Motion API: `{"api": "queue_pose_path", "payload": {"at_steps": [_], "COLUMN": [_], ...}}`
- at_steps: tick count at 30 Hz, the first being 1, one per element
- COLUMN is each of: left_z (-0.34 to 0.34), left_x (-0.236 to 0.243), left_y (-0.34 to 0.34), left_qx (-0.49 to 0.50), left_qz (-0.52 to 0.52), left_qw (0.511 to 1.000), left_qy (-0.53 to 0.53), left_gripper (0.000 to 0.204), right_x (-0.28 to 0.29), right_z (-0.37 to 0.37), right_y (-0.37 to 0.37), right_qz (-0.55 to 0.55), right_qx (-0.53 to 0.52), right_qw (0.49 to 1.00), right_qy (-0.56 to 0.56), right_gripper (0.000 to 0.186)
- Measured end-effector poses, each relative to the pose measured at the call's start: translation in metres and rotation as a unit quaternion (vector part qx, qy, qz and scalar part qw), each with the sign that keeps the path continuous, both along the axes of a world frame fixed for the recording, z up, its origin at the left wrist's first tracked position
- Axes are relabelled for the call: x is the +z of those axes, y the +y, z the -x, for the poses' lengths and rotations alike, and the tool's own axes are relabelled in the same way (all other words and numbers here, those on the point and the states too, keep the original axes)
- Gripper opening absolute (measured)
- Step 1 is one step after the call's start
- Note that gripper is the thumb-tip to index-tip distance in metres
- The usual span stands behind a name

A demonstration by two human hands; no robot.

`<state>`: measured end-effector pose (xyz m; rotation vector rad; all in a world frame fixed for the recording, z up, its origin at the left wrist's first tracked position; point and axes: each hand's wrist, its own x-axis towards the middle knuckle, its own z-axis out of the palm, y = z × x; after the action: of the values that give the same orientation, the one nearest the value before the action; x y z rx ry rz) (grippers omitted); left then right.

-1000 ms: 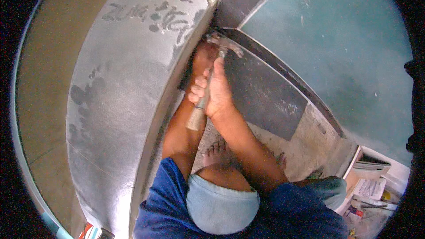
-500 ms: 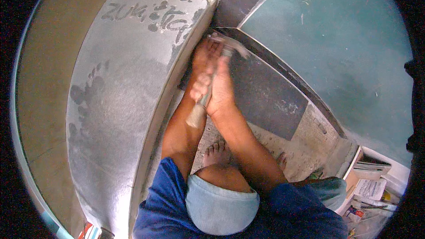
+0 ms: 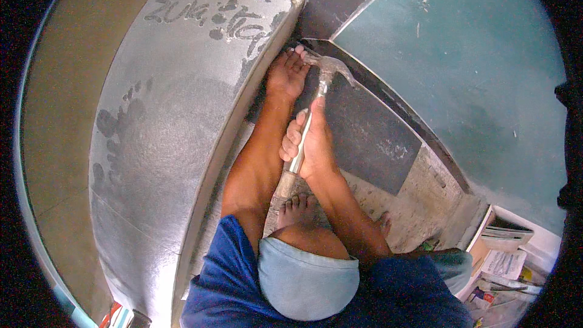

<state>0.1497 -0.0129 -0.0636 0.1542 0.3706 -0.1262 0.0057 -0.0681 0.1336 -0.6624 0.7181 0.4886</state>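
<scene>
A claw hammer is in my right hand, whose fingers wrap round the metal handle above its worn lower grip. The hammer's head lies up against the fingertips of my left hand. That hand is at the narrow inner corner, beside the grey slab's edge, with its fingers drawn together; what they hold, if anything, is hidden. Beneath both hands lies a dark tile on the floor. To their left stands the raised grey slab, with dark smudges and scrawled marks on top.
A teal wall rises on the right, with a dark skirting strip along its foot. Rough bare floor borders the tile. My bare foot is below the hammer. A box of odds and ends stands at lower right.
My right hand has pulled the hammer a little right and down, away from my left forearm. The hammer was blurred by motion and is now sharp. My left hand stays at the corner.
</scene>
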Motion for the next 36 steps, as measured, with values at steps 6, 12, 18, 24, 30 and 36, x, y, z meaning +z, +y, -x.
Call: {"api": "queue_pose_path", "payload": {"at_steps": [6,12,18,24,30,36], "left_z": [0.0,-0.005,-0.02,-0.007,0.007,0.017], "left_x": [0.018,0.002,-0.046,0.013,0.044,0.048], "left_y": [-0.003,0.011,0.006,0.002,0.009,0.009], "left_qx": [0.019,-0.042,-0.052,0.031,-0.014,-0.006], "left_qz": [0.033,0.051,-0.091,0.0,0.018,0.013], "left_qw": [0.999,0.997,0.994,0.996,0.996,0.995], "left_qy": [0.017,0.038,0.039,0.078,0.089,0.094], "left_gripper": [0.023,0.018,0.019,0.018,0.013,0.014], "right_x": [-0.002,-0.008,-0.01,-0.023,-0.032,-0.034], "right_z": [0.003,-0.011,-0.019,-0.018,-0.024,-0.019], "right_y": [-0.009,-0.011,-0.018,-0.025,-0.029,-0.032], "right_qz": [0.025,-0.011,0.029,0.29,0.326,0.317], "right_qx": [0.003,-0.008,0.021,0.082,0.095,0.079], "right_qw": [0.999,1.0,0.999,0.947,0.927,0.935], "right_qy": [-0.045,-0.008,0.002,-0.114,-0.157,-0.135], "right_gripper": [0.051,0.05,0.051,0.049,0.045,0.043]}}
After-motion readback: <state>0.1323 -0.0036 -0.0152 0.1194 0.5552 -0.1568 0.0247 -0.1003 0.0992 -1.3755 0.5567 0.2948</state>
